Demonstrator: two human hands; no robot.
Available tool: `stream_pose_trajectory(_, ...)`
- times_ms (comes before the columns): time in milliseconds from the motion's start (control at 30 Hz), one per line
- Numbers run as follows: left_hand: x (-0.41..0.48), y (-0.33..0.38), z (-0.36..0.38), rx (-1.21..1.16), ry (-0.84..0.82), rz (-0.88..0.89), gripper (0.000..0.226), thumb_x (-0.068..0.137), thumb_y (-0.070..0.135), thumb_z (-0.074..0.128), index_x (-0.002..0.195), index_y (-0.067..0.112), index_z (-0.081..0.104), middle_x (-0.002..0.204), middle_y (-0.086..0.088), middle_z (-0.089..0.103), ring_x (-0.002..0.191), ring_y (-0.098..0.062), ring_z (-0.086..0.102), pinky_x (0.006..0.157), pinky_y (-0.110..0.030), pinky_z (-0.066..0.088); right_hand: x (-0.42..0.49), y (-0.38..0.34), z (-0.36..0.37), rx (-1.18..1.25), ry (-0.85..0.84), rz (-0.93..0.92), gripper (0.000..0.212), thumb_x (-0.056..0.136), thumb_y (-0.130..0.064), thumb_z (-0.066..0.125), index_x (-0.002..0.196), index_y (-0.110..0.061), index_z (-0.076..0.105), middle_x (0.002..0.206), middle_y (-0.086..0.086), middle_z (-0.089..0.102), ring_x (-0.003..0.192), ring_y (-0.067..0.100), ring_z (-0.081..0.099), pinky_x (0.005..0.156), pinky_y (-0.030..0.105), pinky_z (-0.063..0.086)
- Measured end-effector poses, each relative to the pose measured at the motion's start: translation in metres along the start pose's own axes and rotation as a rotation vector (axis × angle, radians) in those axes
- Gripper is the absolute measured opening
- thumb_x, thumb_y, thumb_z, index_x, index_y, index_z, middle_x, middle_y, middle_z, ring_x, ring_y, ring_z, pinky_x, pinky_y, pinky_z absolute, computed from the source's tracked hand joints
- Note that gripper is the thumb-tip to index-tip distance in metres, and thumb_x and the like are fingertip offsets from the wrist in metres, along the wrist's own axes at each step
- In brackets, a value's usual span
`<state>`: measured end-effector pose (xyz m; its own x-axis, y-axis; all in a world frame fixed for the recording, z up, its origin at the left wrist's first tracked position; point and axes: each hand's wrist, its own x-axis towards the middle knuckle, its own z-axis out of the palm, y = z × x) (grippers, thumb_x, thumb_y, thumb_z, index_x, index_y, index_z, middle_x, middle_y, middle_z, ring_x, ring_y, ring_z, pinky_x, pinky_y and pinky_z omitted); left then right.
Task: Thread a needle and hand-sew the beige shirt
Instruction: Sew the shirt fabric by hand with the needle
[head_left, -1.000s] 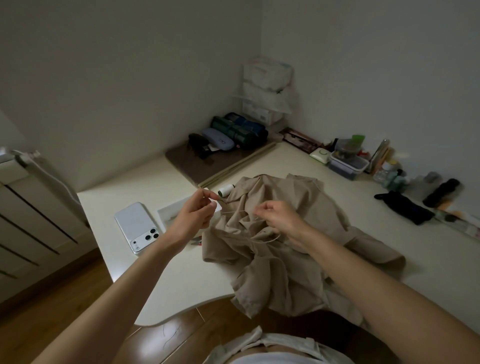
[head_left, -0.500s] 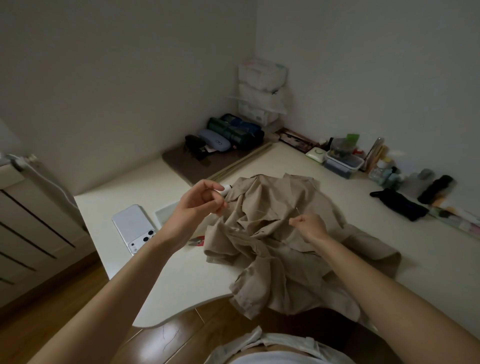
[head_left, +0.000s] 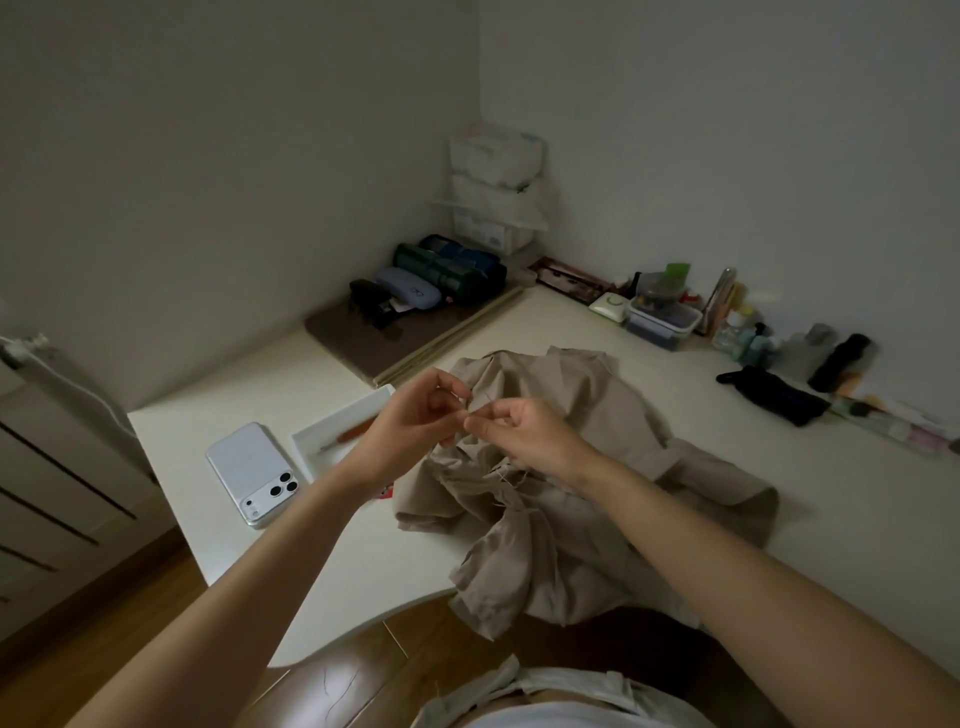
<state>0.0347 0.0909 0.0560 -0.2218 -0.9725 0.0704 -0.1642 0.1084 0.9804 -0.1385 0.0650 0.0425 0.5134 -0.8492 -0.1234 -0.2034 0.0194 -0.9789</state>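
Observation:
The crumpled beige shirt lies on the white desk, and part of it hangs over the front edge. Above its left side my left hand and my right hand meet fingertip to fingertip. My right thumb and forefinger pinch a thin needle, barely visible. My left fingertips pinch the thread end right beside it. A pale thread trails from under my right hand down onto the shirt.
A white phone lies face down at the left. Beside it sits a shallow white tray holding a red-handled tool. Cases on a brown mat, boxes and bottles line the back and right walls.
My hands, apart half a second ago, have come together above the shirt. The right hand moved left and up, and the left hand shifted slightly right until the fingertips met.

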Motion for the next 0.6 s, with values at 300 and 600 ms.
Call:
stream_pose_trajectory(300,-0.005,-0.012,-0.001,0.003,0.015,-0.068,0.017,0.087,-0.001,0.059,0.102,0.007,0.058,0.080,-0.004,0.070,0.079,-0.014,0.068,0.074,-0.022,0.055,0.002,0.010,-0.023,-0.103,0.225,0.038,0.025,0.096,-0.023,0.054,0.075,-0.012,0.047,0.055,-0.005,0.038,0.038,0.000,0.032,0.042,0.014,0.028)
stream_pose_trajectory(600,-0.008,-0.019,-0.005,0.120,-0.052,-0.130,0.016,0.088,0.000,0.061,0.101,0.010,0.060,0.085,-0.005,0.070,0.085,-0.016,0.068,0.080,-0.024,0.053,0.008,0.046,-0.051,-0.216,0.537,0.189,0.028,0.095,-0.021,0.054,0.071,-0.014,0.041,0.065,0.002,0.042,0.059,0.014,0.040,0.057,0.023,0.035)
